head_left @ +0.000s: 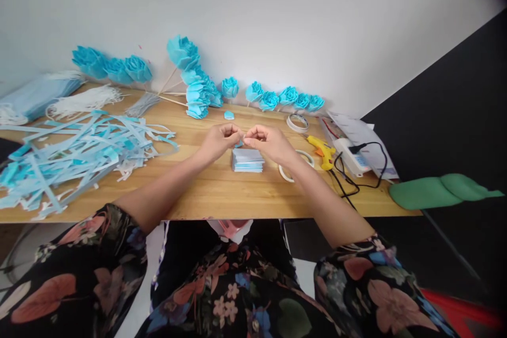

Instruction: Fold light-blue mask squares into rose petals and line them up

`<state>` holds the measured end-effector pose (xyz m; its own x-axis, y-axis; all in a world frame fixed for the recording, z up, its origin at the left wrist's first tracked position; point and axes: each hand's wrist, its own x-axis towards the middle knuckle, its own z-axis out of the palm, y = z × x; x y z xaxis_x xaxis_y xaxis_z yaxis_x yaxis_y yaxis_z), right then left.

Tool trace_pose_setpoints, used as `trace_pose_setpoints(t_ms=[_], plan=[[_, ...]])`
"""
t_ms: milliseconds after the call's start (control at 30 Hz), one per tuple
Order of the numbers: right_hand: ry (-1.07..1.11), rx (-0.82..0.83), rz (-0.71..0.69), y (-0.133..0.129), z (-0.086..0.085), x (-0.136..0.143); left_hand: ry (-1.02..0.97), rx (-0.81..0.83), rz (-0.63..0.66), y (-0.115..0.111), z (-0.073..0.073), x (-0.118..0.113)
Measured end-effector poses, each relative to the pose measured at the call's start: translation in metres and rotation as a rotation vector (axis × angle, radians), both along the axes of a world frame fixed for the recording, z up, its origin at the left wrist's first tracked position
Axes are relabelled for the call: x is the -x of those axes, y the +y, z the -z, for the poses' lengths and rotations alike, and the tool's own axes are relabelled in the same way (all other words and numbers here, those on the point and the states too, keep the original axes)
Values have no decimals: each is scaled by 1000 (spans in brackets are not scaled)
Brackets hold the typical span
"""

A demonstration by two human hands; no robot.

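Above the middle of the wooden table, my left hand point(222, 140) and my right hand point(268, 141) meet with their fingertips pinched. Between them is a small blue and white piece of fabric point(238, 143), mostly covered by the fingers. Just below the hands lies a neat stack of cut light-blue and white fabric pieces point(247, 160). A small rolled blue piece point(228, 115) sits on the table beyond my left hand. One roll of white tape point(303, 162) is partly under my right forearm.
Blue fabric flowers point(198, 92) on sticks line the wall. Loose blue strips point(79, 158) are heaped at left, near white ear loops point(85, 100) and grey wires point(143, 104). At right are a yellow glue gun point(322, 152), another tape roll point(297, 123), a power strip point(351, 157) and a green bottle point(431, 191).
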<state>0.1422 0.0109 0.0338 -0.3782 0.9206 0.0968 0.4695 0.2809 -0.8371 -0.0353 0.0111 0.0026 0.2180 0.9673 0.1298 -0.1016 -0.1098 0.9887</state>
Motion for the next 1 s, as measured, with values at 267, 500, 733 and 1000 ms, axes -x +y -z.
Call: trace_pose_setpoints(t_ms=[267,500,733,1000], plan=[[266,188,-30,10,11,-1,-33,-82,-26,3,3,3],[430,362,-61,10,16,0,-97,-105,-79,5,3,5],[538,559,-19,12,16,8,-110,-132,-82,7,5,4],[487,553,-84,17,14,10,-65,-178,-115,8,8,5]])
